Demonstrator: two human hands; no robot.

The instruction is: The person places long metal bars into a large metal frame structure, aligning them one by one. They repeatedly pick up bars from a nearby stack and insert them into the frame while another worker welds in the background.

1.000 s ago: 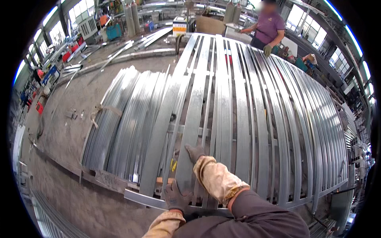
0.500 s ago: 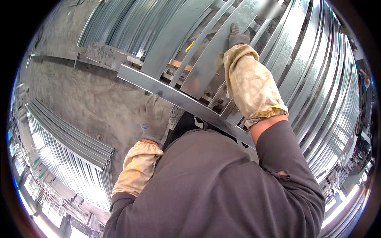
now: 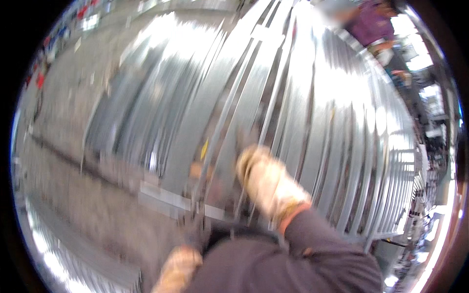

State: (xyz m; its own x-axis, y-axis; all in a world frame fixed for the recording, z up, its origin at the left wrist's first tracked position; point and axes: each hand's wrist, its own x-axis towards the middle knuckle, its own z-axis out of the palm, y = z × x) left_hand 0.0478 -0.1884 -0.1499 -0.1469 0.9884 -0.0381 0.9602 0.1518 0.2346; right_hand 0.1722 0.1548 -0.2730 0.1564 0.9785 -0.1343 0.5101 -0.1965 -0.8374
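Observation:
My right hand (image 3: 248,138), in a dark glove with a tan sleeve cover, is over a wide galvanized metal strip (image 3: 255,88) in the row before me. Motion smears its fingers, so I cannot make out whether they grip the strip. Lower and to the left, my gloved left hand (image 3: 191,230) has its fingers stretched out, blurred, at the near side of a steel crossbeam (image 3: 168,199). A narrow metal bar (image 3: 215,146) ends just above those fingers. I see nothing held in the left hand.
Stacked metal profiles (image 3: 141,110) lie to the left of the row, and another stack (image 3: 73,263) is at the lower left. Between the bars show a yellow object (image 3: 204,149) and an orange-brown block (image 3: 200,170). A person in a purple top (image 3: 371,23) is beyond, at the far right.
The view has swung up, showing more of the far side and the person there. My right hand is nearer the strip's near end. My left hand has come closer to the crossbeam.

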